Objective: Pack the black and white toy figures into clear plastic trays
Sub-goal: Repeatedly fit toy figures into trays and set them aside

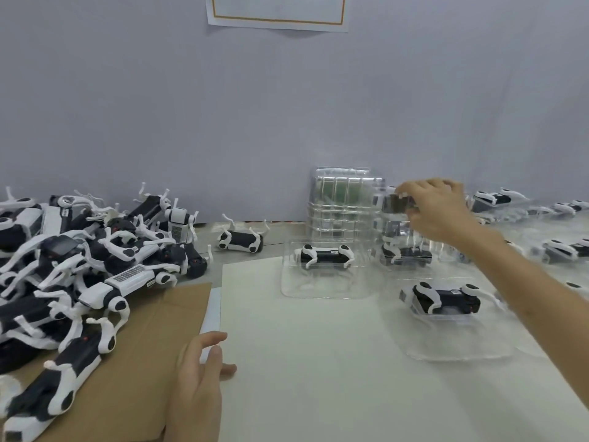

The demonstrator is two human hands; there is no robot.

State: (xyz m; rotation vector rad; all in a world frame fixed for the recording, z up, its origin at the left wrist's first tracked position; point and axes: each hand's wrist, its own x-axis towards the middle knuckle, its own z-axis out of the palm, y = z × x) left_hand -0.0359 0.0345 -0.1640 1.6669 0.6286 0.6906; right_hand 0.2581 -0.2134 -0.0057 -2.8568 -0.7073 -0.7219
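At the far left a pile of black and white toy robot dogs (79, 266) lies tangled on a brown cardboard sheet (143, 362), legs pointing every way. Just past the pile, near the grey wall (159, 106), a single toy dog (240, 241) lies on its back on the bare tabletop (245, 261), apart from the rest. The left hand (199, 381) rests low where the cardboard meets a white sheet (302, 362). Its grip is wide, the fingers relaxed and holding nothing. At the far edge of the white sheet a clear plastic tray (325, 290) holds one toy dog on its side (325, 256). Behind it a stack of empty clear trays (341, 202) stands upright against the wall. To the right of the stack the right hand (436, 208) is raised above the tabletop, its grip narrow. The fingertips pinch a clear plastic piece (393, 202), too blurred to name more closely. Beneath that hand a packed toy dog (406, 254) lies inside clear plastic. Nearer the camera a third tray (459, 349) carries another toy dog (446, 301). Farther right, more packed toy dogs (564, 250) sit on the tabletop toward the wall.
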